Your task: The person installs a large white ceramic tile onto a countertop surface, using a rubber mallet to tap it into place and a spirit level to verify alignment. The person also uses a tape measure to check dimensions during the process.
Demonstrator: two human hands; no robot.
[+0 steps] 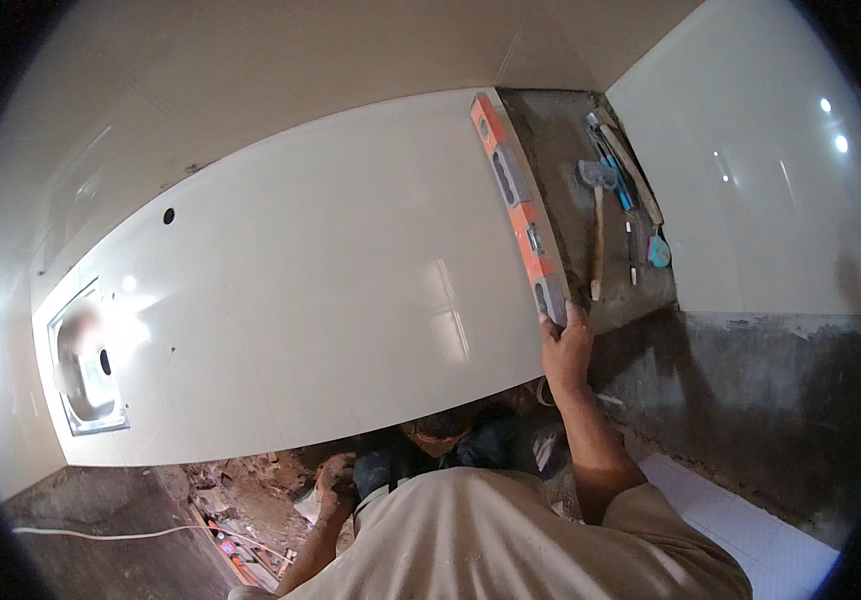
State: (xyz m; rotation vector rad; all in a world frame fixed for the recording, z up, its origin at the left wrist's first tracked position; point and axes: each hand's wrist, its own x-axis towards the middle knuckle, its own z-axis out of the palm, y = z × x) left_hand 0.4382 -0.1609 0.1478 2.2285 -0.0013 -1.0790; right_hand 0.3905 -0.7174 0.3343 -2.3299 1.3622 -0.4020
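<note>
A long orange and grey spirit level [526, 222] lies along the right end of a glossy white countertop slab [331, 270]. My right hand [567, 350] is closed around the level's near end, at the slab's front right corner. Low beside my knee, just below the slab's front edge, is my left hand [334, 478]. Its fingers are dim and partly hidden, so I cannot make out whether they hold anything.
Right of the slab, a bare grey ledge [561, 150] bears a wooden-handled mallet [598, 210], other hand tools and a teal tape measure [659, 250]. A steel sink [101, 410] is set into the slab's left end. Rubble [236, 490] and a pale cable [121, 537] lie below.
</note>
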